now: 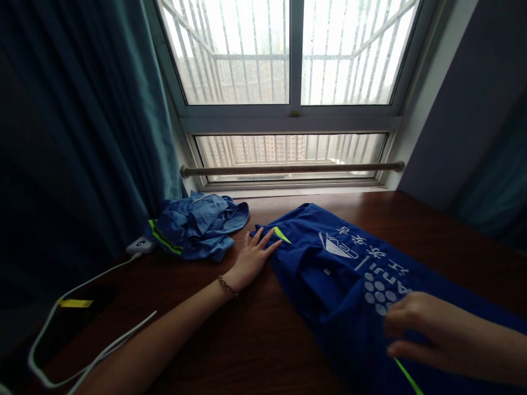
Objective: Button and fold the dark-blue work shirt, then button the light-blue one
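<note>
A blue garment [304, 274] with white printed characters, a logo and neon yellow-green trim lies spread over the dark wooden surface, partly wrinkled. My left hand [255, 255] rests with fingers spread on its far left corner, beside a yellow-green patch; a beaded bracelet circles that wrist. Over the nearer right part of the garment, my right hand [415, 329] is closed, thumb and fingers pinching the cloth near a yellow-green strip. The right fingertips are partly hidden. The garment's near end runs out of view at the lower right.
A crumpled lighter blue garment [201, 225] lies at the left near the window. Beside it sits a white power strip [141, 245] with a white cable [93, 280] trailing toward me. A blue-green curtain [123, 109] hangs at the left; a horizontal rail [292, 169] crosses the window.
</note>
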The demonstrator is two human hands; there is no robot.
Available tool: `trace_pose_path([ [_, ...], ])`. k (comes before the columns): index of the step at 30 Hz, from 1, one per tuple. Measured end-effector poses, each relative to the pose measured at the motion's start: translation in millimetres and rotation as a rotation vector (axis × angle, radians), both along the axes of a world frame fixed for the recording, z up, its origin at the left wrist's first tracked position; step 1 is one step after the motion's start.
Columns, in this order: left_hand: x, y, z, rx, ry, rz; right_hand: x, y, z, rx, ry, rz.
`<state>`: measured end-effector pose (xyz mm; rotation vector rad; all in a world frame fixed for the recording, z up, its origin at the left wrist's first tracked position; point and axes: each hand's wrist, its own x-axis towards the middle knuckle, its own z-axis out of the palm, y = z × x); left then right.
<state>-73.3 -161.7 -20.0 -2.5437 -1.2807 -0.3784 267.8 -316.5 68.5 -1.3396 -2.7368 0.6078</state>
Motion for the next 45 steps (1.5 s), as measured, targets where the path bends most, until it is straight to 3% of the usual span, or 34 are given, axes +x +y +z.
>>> trace_pose_path([
  [2, 12.9, 13.6, -8.2, 0.008, -0.106, 0.080, -23.9, 16.0, -1.0, 0.124, 0.077, 0.099],
  [5, 20.7, 20.7, -18.3, -0.037, -0.275, 0.094, -53.6, 36.1, -31.5, 0.231, 0.105, 0.171],
  [8, 17.1, 17.0, -21.2, -0.027, -0.425, 0.049, -66.7, 48.6, -65.4, 0.173, 0.059, 0.115],
  [11, 13.9, 10.0, -18.4, -0.019, -0.487, 0.027, -61.6, 60.8, -82.2, 0.191, 0.029, 0.030],
  [15, 17.4, 3.0, -14.9, -0.021, -0.441, -0.016, -24.1, 93.7, -91.9, 0.285, -0.034, -0.129],
  [21, 20.4, -0.2, -15.9, -0.005, -0.382, -0.012, 85.5, 149.3, -101.2, 0.326, -0.200, -0.403],
  [24, 19.1, 2.1, -18.9, -0.004, -0.348, -0.007, 118.5, 146.6, -109.5, 0.360, -0.246, -0.765],
  [26, 18.4, 4.2, -21.4, -0.008, -0.334, -0.011, 124.4, 134.7, -119.8, 0.341, -0.226, -1.009],
  [27, 18.2, 5.1, -22.6, -0.011, -0.329, -0.015, 125.0, 128.2, -125.4, 0.323, -0.216, -1.062],
  [31, 19.0, 5.1, -25.1, -0.024, -0.313, -0.027, 135.2, 115.5, -139.7, 0.326, -0.248, -0.962],
  [39, 23.9, -0.4, -23.3, -0.051, -0.265, -0.011, 216.8, 147.8, -128.9, 0.268, -0.315, -0.828],
  [45, 23.2, -2.3, -21.6, -0.096, -0.277, 0.014, 237.3, 149.9, -136.6, 0.272, -0.302, -0.797],
])
